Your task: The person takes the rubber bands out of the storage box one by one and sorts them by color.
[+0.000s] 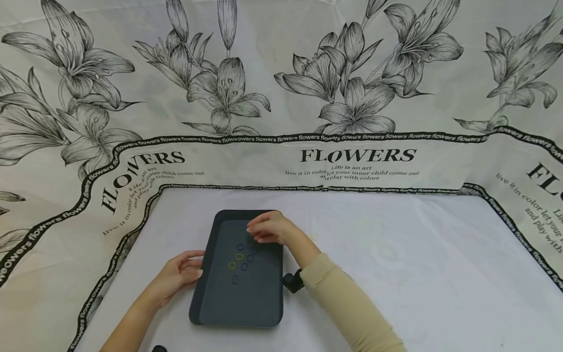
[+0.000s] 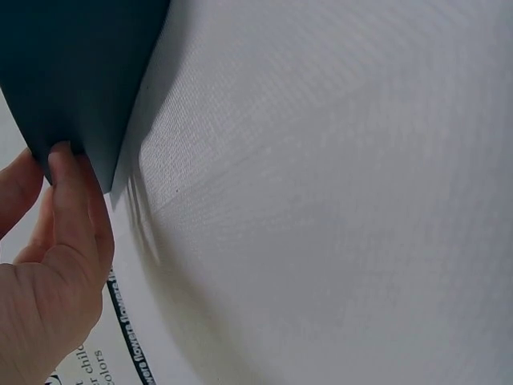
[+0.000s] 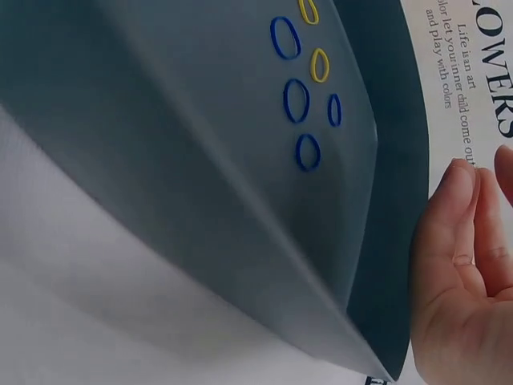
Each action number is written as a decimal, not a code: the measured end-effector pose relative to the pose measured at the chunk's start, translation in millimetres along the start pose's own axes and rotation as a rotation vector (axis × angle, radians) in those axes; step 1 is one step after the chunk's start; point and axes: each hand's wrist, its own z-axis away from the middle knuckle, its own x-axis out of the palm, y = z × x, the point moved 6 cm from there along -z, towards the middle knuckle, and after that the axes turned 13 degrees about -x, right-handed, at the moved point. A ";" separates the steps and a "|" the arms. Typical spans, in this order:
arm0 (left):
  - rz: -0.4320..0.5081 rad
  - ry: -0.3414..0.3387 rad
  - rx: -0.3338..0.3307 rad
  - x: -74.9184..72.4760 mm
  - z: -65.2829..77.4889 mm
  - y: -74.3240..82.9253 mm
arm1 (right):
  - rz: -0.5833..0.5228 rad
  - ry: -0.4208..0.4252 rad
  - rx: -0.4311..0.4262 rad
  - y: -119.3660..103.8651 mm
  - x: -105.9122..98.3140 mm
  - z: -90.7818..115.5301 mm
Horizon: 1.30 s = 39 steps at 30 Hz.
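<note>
A dark grey rectangular tray [image 1: 237, 308] lies on the white table. Several thin blue and yellow rubber bands [image 3: 296, 101] are scattered over its floor. At the tray's left wall is my left hand [image 1: 173, 276], holding that side between thumb and fingers; the left wrist view has these fingers [image 2: 72, 200] against the dark outer wall. My right hand [image 1: 272, 227] hovers over the tray's far right part, its fingers extended close together and pointing left. In the right wrist view, the thumb stands apart from the fingers [image 3: 453, 200] and nothing shows between them.
A pale yellow band [image 1: 313, 237] lies on the white table [image 1: 396, 274] just right of my right wrist. A small black device [image 1: 292, 281] sits between the tray's right edge and my sleeve. Flower-printed cloth [image 1: 246, 161] rises behind the table.
</note>
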 end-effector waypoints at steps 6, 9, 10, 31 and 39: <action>-0.003 0.002 -0.007 0.3 0.7 0.1 | -0.021 -0.005 0.009 3.7 10.7 1.3; -0.004 0.005 -0.009 0.2 0.0 -0.3 | -0.025 -0.003 -0.002 3.8 15.2 1.3; -0.004 0.005 -0.008 0.0 -0.3 -0.2 | -0.021 0.000 -0.011 3.4 16.6 1.0; -0.011 0.010 -0.005 -0.1 -0.2 -1.0 | 0.181 0.161 -0.058 24.9 15.5 -0.7; 0.000 0.001 -0.003 -0.1 -0.2 -0.5 | 0.306 0.172 -0.043 26.2 12.4 -0.9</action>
